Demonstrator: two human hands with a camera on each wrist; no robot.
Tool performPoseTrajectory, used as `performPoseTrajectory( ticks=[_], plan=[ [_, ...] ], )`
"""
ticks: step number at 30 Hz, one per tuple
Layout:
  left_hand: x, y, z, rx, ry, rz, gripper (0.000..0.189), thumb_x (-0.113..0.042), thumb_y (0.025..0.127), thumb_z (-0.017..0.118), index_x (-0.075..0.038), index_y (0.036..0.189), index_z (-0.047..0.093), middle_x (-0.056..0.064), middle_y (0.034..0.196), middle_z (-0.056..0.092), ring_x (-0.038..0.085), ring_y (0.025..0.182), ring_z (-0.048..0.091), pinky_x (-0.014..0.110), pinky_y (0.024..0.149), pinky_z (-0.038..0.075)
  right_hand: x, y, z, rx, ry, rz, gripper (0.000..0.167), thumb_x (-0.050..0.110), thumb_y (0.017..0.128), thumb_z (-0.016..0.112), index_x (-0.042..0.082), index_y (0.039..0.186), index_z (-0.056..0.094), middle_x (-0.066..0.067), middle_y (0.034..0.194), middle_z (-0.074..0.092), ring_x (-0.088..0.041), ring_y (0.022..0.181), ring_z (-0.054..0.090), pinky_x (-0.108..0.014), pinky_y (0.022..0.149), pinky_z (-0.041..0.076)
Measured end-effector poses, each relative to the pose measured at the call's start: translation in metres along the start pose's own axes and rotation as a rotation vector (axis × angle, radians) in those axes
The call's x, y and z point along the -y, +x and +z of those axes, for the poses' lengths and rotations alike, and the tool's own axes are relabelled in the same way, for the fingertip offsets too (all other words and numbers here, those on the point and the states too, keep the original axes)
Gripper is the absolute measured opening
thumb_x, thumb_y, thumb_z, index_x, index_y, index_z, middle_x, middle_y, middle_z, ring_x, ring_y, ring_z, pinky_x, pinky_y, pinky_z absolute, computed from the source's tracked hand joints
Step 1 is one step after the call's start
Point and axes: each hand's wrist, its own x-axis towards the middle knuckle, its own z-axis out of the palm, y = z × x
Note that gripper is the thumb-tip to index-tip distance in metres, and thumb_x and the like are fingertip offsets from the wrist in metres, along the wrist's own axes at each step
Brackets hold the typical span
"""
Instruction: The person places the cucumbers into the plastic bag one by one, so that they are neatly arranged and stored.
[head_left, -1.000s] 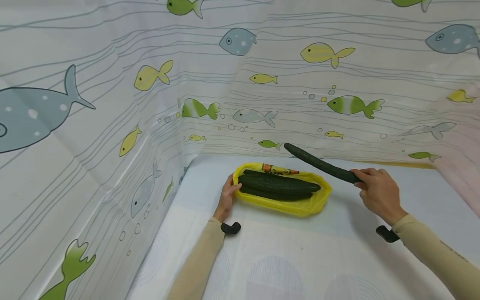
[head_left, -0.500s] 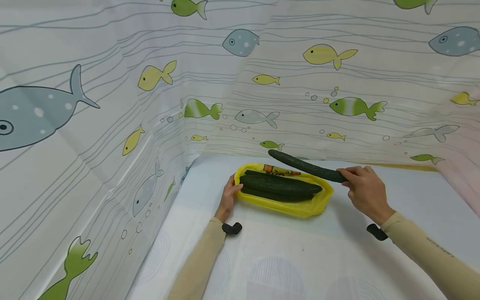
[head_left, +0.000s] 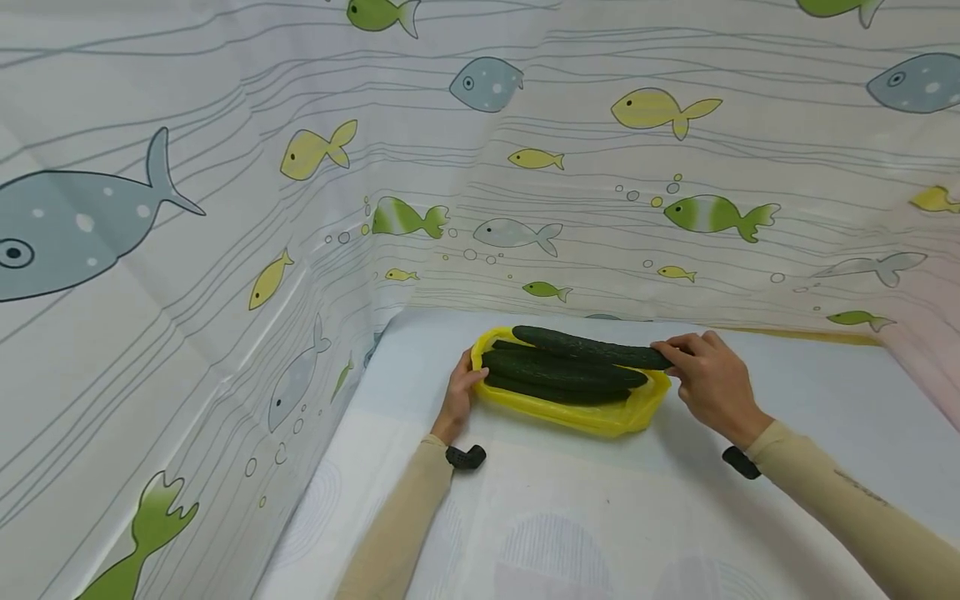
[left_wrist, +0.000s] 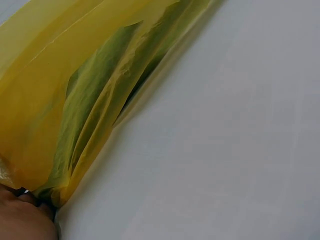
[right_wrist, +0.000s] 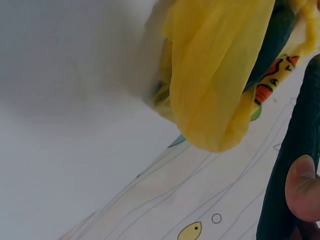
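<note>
A yellow plastic bag (head_left: pixel 577 414) lies on its base with its mouth spread wide, and several dark green cucumbers (head_left: pixel 558 372) rest inside it. My left hand (head_left: pixel 455 398) pinches the bag's left rim, thumb over the edge. In the left wrist view, cucumbers show through the thin bag film (left_wrist: pixel 30 115). My right hand (head_left: pixel 711 379) grips one end of another long cucumber (head_left: pixel 588 347), which slants over the back of the bag's opening, its far tip near the back left rim. In the right wrist view, the thumb (right_wrist: pixel 303 190) presses along this cucumber.
A white sheet (head_left: pixel 540 500) with faint patterns covers the work surface. Fish-printed curtains (head_left: pixel 570 192) stand up at the back and left, close behind the bag. A pinkish panel (head_left: pixel 926 317) borders the right side.
My right hand has moved left and the cucumber has lowered from above the bag's right side to over its opening. The left hand keeps its hold on the bag rim.
</note>
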Motion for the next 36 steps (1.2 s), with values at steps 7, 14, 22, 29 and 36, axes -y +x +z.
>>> performPoseTrajectory(
  ticks=[7,14,22,29,36],
  plan=[
    [0.000,-0.003,0.002,0.007,0.004,0.000,0.067,-0.022,0.101,0.048,-0.011,0.165,0.034,0.012,0.169,0.039,0.031,0.154,0.037,0.051,0.131,0.022,0.005,0.002,0.014,0.037,0.014,-0.036,0.043,-0.012,0.074,0.084,0.004,0.114,0.081,-0.016,0.103,0.074,-0.030,0.082,0.055,-0.043,0.064,0.052],
    [0.001,-0.002,0.004,0.012,0.011,0.011,0.067,-0.024,0.100,0.049,-0.012,0.164,0.035,0.012,0.167,0.041,0.030,0.150,0.039,0.052,0.131,0.022,0.009,0.007,0.026,0.060,0.003,-0.063,0.043,-0.010,0.076,0.084,0.005,0.116,0.080,-0.016,0.104,0.074,-0.031,0.084,0.057,-0.043,0.065,0.052],
    [0.000,-0.001,0.003,0.013,0.007,0.013,0.066,-0.022,0.100,0.049,-0.012,0.164,0.036,0.011,0.165,0.043,0.030,0.148,0.041,0.051,0.130,0.024,0.011,0.013,0.039,0.081,0.000,-0.075,0.045,-0.015,0.077,0.077,0.005,0.117,0.080,-0.017,0.106,0.073,-0.032,0.086,0.056,-0.044,0.068,0.053],
    [-0.001,-0.002,0.001,0.007,0.006,0.010,0.067,-0.024,0.099,0.049,-0.012,0.164,0.037,0.011,0.165,0.044,0.030,0.148,0.041,0.050,0.130,0.024,0.014,0.019,0.052,0.083,0.020,-0.059,0.039,-0.008,0.079,0.083,0.005,0.116,0.080,-0.016,0.106,0.074,-0.031,0.085,0.056,-0.045,0.069,0.054],
    [-0.002,-0.001,-0.001,-0.002,0.014,-0.003,0.066,-0.025,0.100,0.049,-0.013,0.164,0.036,0.010,0.164,0.044,0.030,0.148,0.041,0.050,0.131,0.024,0.020,0.023,0.062,0.100,0.019,-0.030,0.042,-0.011,0.077,0.081,0.004,0.115,0.081,-0.016,0.104,0.074,-0.031,0.087,0.057,-0.046,0.073,0.051]
  ],
)
